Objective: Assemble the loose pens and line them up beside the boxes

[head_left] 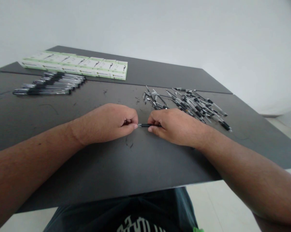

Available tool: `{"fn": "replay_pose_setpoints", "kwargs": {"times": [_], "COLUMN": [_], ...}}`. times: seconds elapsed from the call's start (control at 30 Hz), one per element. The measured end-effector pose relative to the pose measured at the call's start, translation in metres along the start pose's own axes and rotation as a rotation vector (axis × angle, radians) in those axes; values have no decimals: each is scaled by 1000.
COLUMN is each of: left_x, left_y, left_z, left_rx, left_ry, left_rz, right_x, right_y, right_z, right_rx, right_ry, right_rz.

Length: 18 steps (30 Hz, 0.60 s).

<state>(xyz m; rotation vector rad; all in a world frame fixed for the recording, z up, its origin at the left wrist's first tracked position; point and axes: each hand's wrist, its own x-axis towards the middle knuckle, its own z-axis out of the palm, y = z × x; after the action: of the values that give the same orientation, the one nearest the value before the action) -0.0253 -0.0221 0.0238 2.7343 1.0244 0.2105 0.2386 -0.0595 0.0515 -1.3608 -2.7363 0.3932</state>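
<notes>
A pen (144, 125) with a black grip lies level between my two hands, a little above the near part of the table. My left hand (111, 123) is closed, its thumb and fingers pinching the pen's left end. Fingers of my right hand (175, 126) are closed around the dark right part of the pen. Both ends of the pen are hidden inside the fingers. Just behind my right hand lies a loose heap of pens and pen parts (198, 104), with clear barrels and black grips.
At the left, several pens (51, 84) lie side by side in a slanted row. Behind them stands a row of white and green boxes (87, 66). The dark grey table (121, 167) has its front edge close to my lap. A white wall rises behind.
</notes>
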Motion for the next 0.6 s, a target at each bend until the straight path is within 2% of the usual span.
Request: {"fn": "replay_pose_setpoints", "kwargs": {"times": [0.1, 0.27, 0.37, 0.47, 0.6], "left_x": [0, 0, 0, -1, -1], "left_y": [-1, -1, -1, -1, 0], "left_z": [0, 1, 0, -1, -1], "left_rx": [7, 17, 10, 3, 9], "left_ry": [-3, -2, 1, -7, -4], "left_rz": [-2, -12, -2, -3, -12], "right_x": [0, 0, 0, 0, 0], "right_y": [-2, -1, 0, 0, 1], "right_z": [-1, -1, -1, -1, 1], "right_rx": [-35, 17, -19, -40, 26], "right_ry": [-31, 23, -6, -28, 18], "right_rz": [-11, -6, 18, -17, -23]}}
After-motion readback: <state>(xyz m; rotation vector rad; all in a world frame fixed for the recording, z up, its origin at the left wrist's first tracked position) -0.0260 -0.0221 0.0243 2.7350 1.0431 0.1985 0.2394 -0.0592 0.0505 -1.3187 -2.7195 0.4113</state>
